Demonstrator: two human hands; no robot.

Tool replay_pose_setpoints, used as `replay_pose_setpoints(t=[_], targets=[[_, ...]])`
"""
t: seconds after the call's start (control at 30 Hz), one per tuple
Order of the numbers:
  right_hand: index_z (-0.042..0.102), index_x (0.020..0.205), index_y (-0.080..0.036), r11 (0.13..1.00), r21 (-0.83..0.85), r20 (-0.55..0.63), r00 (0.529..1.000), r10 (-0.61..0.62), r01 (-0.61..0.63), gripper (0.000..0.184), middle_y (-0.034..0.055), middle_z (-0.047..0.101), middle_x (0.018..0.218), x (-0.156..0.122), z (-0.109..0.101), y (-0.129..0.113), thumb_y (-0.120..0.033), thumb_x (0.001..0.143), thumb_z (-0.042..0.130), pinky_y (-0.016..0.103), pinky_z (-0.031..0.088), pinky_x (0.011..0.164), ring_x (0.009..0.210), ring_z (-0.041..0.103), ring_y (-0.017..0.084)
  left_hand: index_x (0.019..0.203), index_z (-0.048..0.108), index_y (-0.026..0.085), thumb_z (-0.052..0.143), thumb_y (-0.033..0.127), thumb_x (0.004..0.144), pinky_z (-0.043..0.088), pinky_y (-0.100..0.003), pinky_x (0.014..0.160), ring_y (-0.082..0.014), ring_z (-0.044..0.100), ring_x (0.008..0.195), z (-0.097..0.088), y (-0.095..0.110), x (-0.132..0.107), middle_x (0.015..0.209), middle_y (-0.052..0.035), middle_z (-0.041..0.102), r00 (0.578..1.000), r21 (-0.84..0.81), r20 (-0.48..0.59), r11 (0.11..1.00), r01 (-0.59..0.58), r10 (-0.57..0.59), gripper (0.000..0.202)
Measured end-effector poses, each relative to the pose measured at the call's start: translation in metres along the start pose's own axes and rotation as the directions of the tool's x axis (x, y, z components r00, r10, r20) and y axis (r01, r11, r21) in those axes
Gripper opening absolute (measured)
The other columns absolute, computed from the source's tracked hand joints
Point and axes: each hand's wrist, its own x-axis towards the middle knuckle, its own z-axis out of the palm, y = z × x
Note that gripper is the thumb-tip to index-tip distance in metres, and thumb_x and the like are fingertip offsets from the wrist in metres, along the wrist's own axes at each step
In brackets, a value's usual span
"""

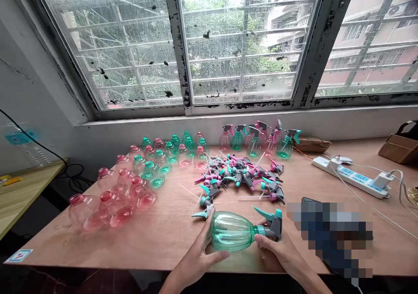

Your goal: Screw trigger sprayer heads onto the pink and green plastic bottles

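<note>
A clear green spray bottle (232, 231) lies sideways between my hands near the table's front edge. My left hand (205, 250) is wrapped round its base end. At the neck, my right hand (277, 248) grips the teal collar of the grey and teal trigger sprayer (276, 225), which sits on the bottle mouth. The dip tube inside cannot be made out. Just beyond my left fingers lies a loose teal and grey sprayer head (203, 214). Past the bottle is a heap of pink, teal and grey sprayer heads (240, 174) with thin clear tubes.
Several open pink bottles (116, 209) and green bottles (156, 174) stand at the left. Bottles with sprayers fitted (285, 146) line the back wall. A white power strip (351, 176) with cables, a cardboard box (400, 143) and a pixelated area (333, 233) are on the right.
</note>
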Motion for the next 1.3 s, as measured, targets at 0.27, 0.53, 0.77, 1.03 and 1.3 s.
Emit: replay_pose_setpoints(t=[0.27,0.53,0.77,1.03,1.3], targets=[[0.064,0.09,-0.021,1.0,0.016,-0.018,1.0,-0.003,0.004,0.042,0.0007,0.076,0.061,0.0005,0.0011,-0.0026,-0.055,0.079,0.087,0.031,0.048,0.049,0.043,0.061,0.017,0.167,0.001,0.041,0.083,0.039,0.088,0.014,-0.054,0.134,-0.0316,0.007,0.165,0.0044,0.0072,-0.0021,0.18,-0.0042,0.01,1.0,0.003,-0.015,1.0,0.017,-0.017,0.114],[0.064,0.094,-0.022,1.0,0.017,0.007,1.0,0.0,0.0,0.044,0.0002,0.077,0.062,0.0016,-0.001,-0.0029,-0.054,0.078,0.089,0.032,0.049,0.052,0.047,0.063,0.018,0.168,0.013,0.034,0.08,0.057,0.086,0.03,-0.053,0.13,-0.0358,0.032,0.159,0.0017,0.0014,0.0004,0.174,-0.0107,0.032,1.0,-0.057,0.023,0.998,0.014,-0.013,0.108],[0.061,0.09,-0.022,1.0,0.023,-0.024,1.0,-0.003,0.003,0.045,-0.0041,0.068,0.054,0.0028,0.003,-0.0061,-0.057,0.078,0.088,0.029,0.044,0.047,0.043,0.057,0.015,0.166,0.013,0.044,0.087,0.036,0.086,0.028,-0.052,0.131,-0.0331,0.03,0.16,0.0028,0.0015,0.0005,0.169,-0.0051,0.042,1.0,-0.051,0.007,0.999,-0.007,0.007,0.109],[0.063,0.096,-0.022,1.0,0.025,0.023,1.0,0.014,-0.014,0.046,-0.0044,0.069,0.058,-0.0002,0.0001,-0.0033,-0.055,0.078,0.09,0.03,0.049,0.051,0.047,0.06,0.015,0.166,0.022,0.041,0.09,0.047,0.079,0.028,-0.052,0.131,-0.0358,0.026,0.161,-0.0004,0.0021,0.002,0.175,-0.0051,0.029,1.0,-0.089,0.005,0.996,0.005,-0.005,0.11],[0.061,0.095,-0.022,0.997,0.072,0.001,1.0,0.007,-0.007,0.048,-0.0053,0.069,0.055,0.0038,-0.0004,-0.0013,-0.056,0.076,0.09,0.026,0.047,0.047,0.045,0.058,0.014,0.166,0.023,0.038,0.091,0.043,0.08,0.032,-0.055,0.128,-0.0364,0.043,0.153,0.0003,0.0027,0.0029,0.167,-0.0091,0.045,0.998,-0.108,0.04,0.993,0.048,-0.044,0.109]])
